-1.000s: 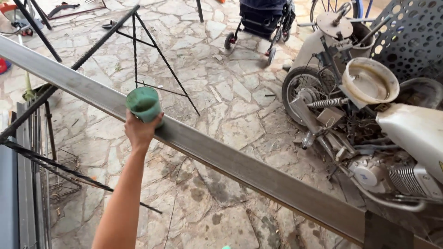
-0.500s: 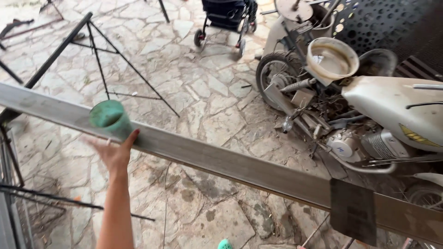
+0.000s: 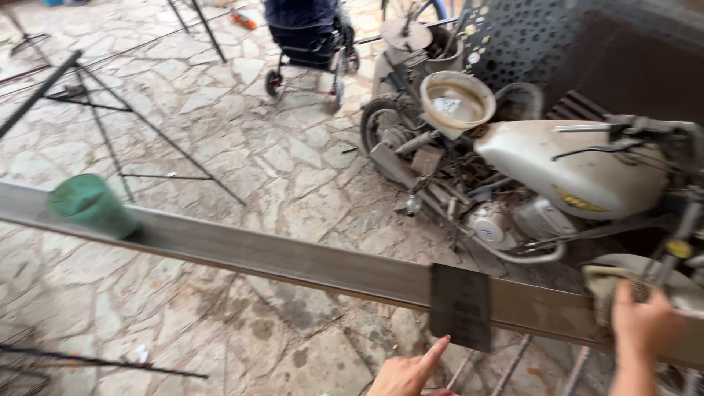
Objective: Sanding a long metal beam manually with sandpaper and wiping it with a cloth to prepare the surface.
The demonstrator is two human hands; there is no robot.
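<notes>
While right hand [image 3: 645, 323] grips a rag [image 3: 612, 290], left hand [image 3: 407, 370] (index out) nears grey beam [image 3: 293, 260].

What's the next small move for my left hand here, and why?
Probably bring the left hand up to grip the dark plate on the long metal beam. Its forefinger points just below the plate without touching, while the right hand already presses a rag onto the beam.

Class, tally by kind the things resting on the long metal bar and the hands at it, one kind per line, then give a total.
Green cup: 1
Dark flat plate: 1
Cloth: 1
Hands: 2, left hand and right hand
Total: 5, along the metal bar
</notes>
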